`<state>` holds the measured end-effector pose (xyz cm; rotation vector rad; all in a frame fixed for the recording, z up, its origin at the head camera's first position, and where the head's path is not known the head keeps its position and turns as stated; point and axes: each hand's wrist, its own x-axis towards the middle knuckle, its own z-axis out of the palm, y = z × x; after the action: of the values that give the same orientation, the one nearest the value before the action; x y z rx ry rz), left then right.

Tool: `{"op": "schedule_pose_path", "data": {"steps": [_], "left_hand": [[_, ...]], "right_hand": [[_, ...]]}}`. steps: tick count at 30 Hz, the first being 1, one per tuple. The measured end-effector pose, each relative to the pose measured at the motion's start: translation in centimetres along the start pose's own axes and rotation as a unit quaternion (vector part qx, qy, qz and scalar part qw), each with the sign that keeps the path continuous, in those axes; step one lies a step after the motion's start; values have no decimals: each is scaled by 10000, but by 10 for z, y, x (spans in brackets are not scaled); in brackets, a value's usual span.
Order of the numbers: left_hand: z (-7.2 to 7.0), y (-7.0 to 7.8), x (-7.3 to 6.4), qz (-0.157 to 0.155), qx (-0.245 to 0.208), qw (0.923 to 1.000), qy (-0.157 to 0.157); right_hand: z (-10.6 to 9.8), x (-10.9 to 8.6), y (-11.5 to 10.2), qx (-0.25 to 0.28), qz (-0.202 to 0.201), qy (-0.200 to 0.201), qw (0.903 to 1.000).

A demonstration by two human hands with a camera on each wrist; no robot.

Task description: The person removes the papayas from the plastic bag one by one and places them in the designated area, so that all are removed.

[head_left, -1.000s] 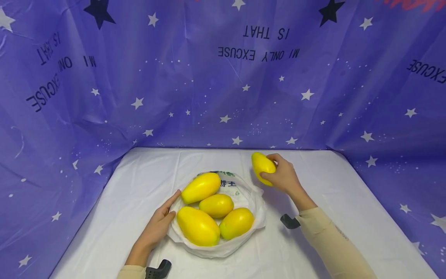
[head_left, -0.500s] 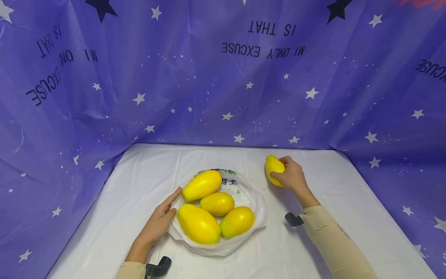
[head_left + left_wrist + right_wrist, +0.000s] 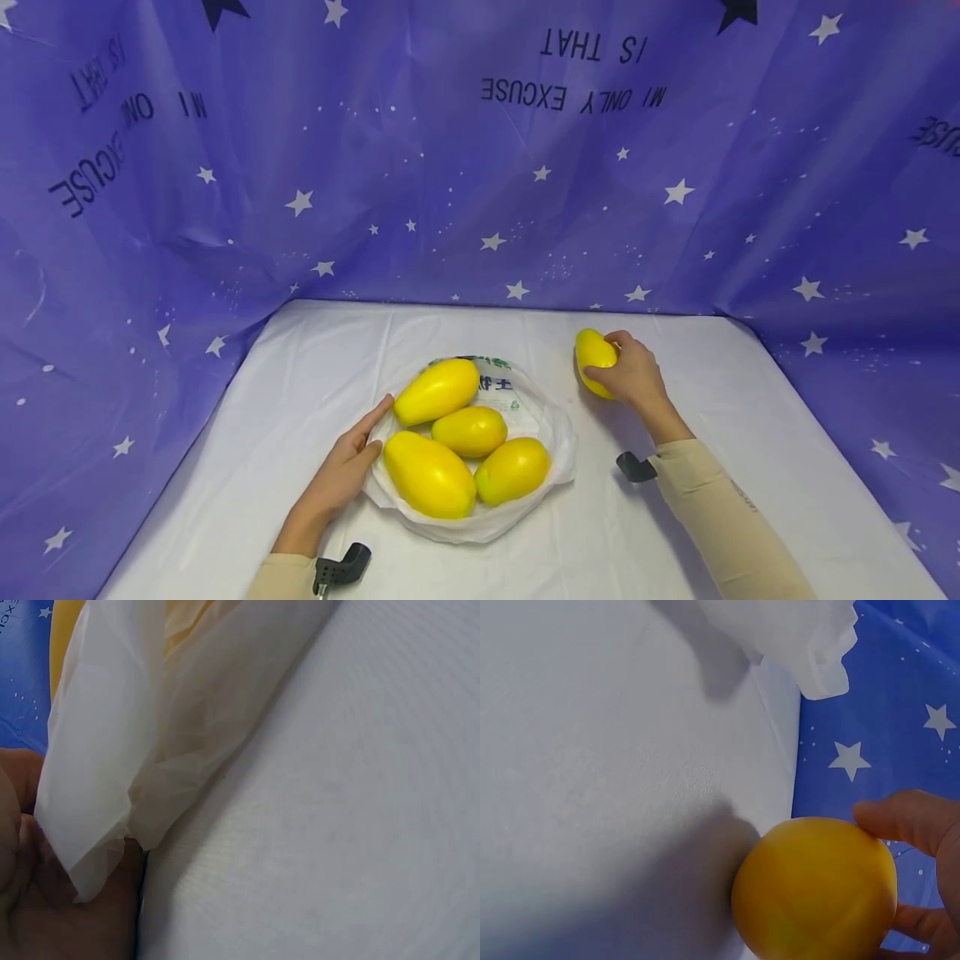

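L hand (image 3: 342,467), fingers straight, touching bag (image 3: 483,527) w/ 4 fruits (image 3: 470,432), R hand (image 3: 634,378) gripping 5th fruit (image 3: 595,357), bkgd cloth (image 3: 420,192)

We see yellow on the fruit (image 3: 591,354) toward the worktop's (image 3: 225,483) far right corner and on four more pieces (image 3: 429,475), one tinged green. Their bag (image 3: 487,530) is white, printed green and dark blue toward the far edge. We find the worktop white, the sleeves (image 3: 723,508) beige, the wrist gadgets (image 3: 636,467) black, the sheet (image 3: 427,271) purple-blue with white stars, dots and black lettering.

right grip (image 3: 636,372): holds yellow fruit (image 3: 595,358) | left grip (image 3: 343,467): touches white bag (image 3: 480,531) | inside: four similar fruits (image 3: 430,477)
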<state>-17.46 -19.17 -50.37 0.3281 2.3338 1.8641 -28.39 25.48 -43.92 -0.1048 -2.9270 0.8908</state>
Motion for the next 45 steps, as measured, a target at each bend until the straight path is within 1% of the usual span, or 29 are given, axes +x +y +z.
{"op": "schedule_pose_path", "data": {"steps": [3, 7, 14, 20, 24, 31, 36, 39, 42, 43, 45], "left_hand": [[-1, 1, 4, 69, 35, 10000, -1], [-1, 3, 5, 19, 8, 10000, -24], [0, 3, 2, -98, -94, 9999, -43], [0, 4, 0, -100, -6, 9999, 34], [-2, 3, -2, -75, -1, 10000, 35], [-3, 1, -5, -61, -79, 9999, -13], [-2, 1, -1, 46, -42, 10000, 3], [-1, 1, 0, 108, -3, 9999, 10], [-1, 2, 1, 139, 34, 9999, 4], [-2, 2, 1, 116, 47, 9999, 13], [-2, 3, 0, 62, 83, 9999, 30]], "right_hand": [[-4, 1, -1, -100, -59, 30, 9999], [-7, 0, -1, -194, -107, -32, 9997], [-10, -3, -3, -372, -171, -138, 9991], [-16, -7, -11, -414, -317, -60, 9986], [-22, -14, -24, -305, -568, 29, 9979], [-24, -36, -47, -125, -1224, 167, 9923], [-26, -51, -64, 49, -1687, 214, 9854], [-23, -61, -71, 225, -2005, 102, 9794], [-18, -70, -77, 541, -2433, -237, 9682], [-16, -73, -78, 657, -2581, -396, 9631], [-10, -78, -81, 958, -2872, -809, 9496]]}}
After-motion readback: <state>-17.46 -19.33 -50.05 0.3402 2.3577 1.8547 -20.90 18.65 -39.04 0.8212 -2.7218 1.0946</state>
